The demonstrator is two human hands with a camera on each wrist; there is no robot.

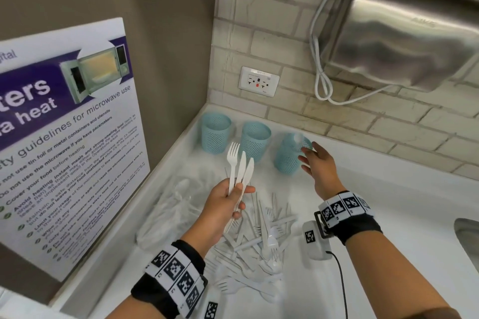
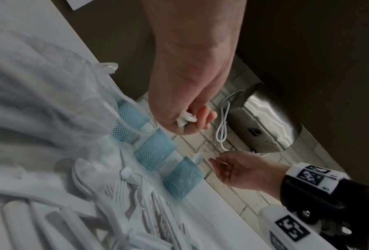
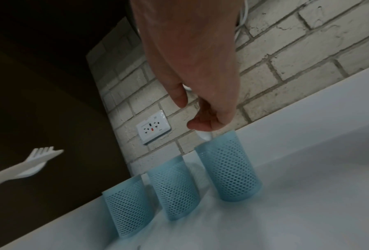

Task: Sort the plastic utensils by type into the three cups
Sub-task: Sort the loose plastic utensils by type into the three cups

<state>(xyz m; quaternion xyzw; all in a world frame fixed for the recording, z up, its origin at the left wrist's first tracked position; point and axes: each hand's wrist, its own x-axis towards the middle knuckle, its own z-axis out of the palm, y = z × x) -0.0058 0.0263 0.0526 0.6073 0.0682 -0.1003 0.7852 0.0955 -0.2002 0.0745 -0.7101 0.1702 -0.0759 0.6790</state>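
Three light-blue perforated cups stand in a row by the brick wall: left (image 1: pixel 215 134), middle (image 1: pixel 255 141), right (image 1: pixel 289 156). My left hand (image 1: pixel 238 197) grips a white fork (image 1: pixel 232 160) and two white knives (image 1: pixel 245 171) by their handles, tips up, in front of the middle cup. My right hand (image 1: pixel 307 160) hovers at the right cup's rim with relaxed fingers that hold nothing. A white spoon (image 1: pixel 298 138) stands bowl-up in that cup (image 3: pixel 226 170), just below my fingertips (image 3: pixel 197 125). A pile of white utensils (image 1: pixel 259 235) lies on the counter under my forearms.
A crumpled clear plastic bag (image 1: pixel 168 212) lies left of the pile. A microwave safety sign (image 1: pixel 64 137) leans at the left. On the wall are an outlet (image 1: pixel 259 81) and a steel dispenser (image 1: pixel 404 36) with a looped cord. A sink edge (image 1: pixel 466 235) shows at the right.
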